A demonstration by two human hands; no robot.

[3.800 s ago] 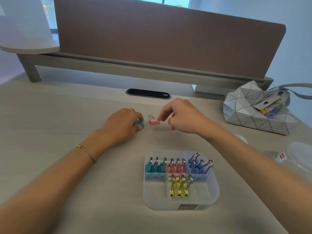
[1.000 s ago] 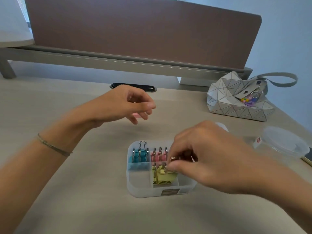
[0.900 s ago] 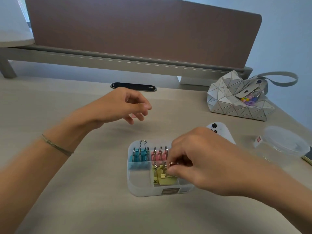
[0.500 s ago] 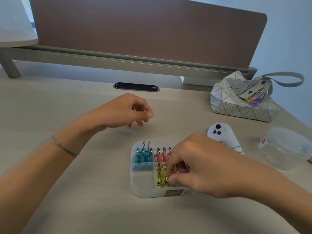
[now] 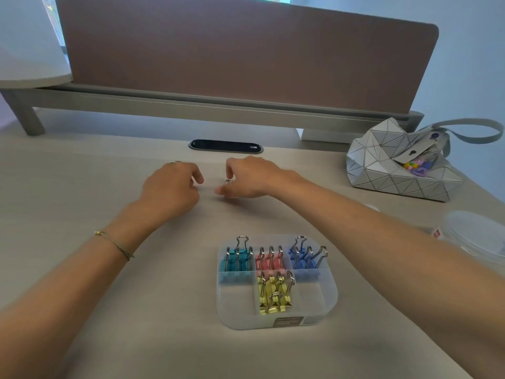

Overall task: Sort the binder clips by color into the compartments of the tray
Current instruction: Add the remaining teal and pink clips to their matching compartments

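A translucent plastic tray (image 5: pixel 325 310) sits on the desk near me. Teal clips (image 5: pixel 236 259) fill its back left compartment, pink clips (image 5: pixel 270 259) the back middle, blue clips (image 5: pixel 306 258) the back right. Yellow clips (image 5: pixel 274 294) sit in the front middle one. The front left and front right compartments hold nothing. My left hand (image 5: pixel 172 187) rests on the desk beyond the tray, fingers curled under, nothing visible in it. My right hand (image 5: pixel 246 177) lies just right of it, thumb and fingers slightly apart, a ring on one finger. No loose clip shows on the desk.
A silver geometric bag (image 5: pixel 404 170) with a strap lies at the back right. A clear round container (image 5: pixel 478 233) stands at the right edge. A black cable slot (image 5: pixel 226 146) sits behind my hands, below a brown partition (image 5: pixel 246 50) on a low riser.
My right hand left the tray's yellow compartment and moved out to the far desk beside my left hand. The blue clips, hidden by it before, now show.
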